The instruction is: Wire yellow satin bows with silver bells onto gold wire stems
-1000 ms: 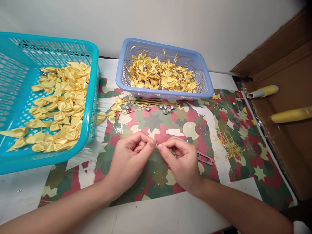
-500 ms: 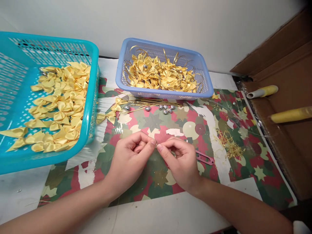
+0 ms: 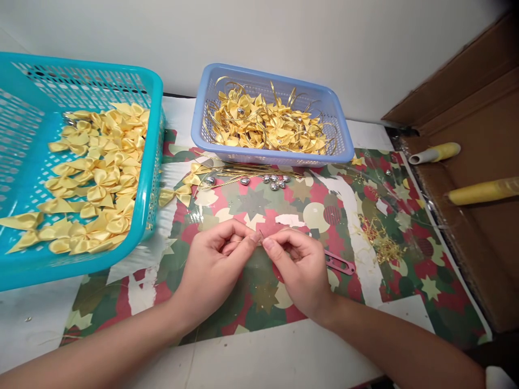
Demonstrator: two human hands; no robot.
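The turquoise basket [image 3: 154, 135] filled the upper left of the frame; the smaller blue basket [image 3: 263, 155] sat at upper centre. Mid-frame, the left hand [image 3: 213, 270] and right hand [image 3: 304, 270] appeared busy with fine fingertip work, a stage calling next for a steady, precise pinch. Forearms [image 3: 121, 337] angled in from the lower corners, thumbs uppermost, fingers curled, tips nearly meeting. Silver beads [image 3: 274, 186] lay above them. Smallest was a thin piece [image 3: 260, 234] at frame centre, pinched narrowly by both hands, too small to identify.
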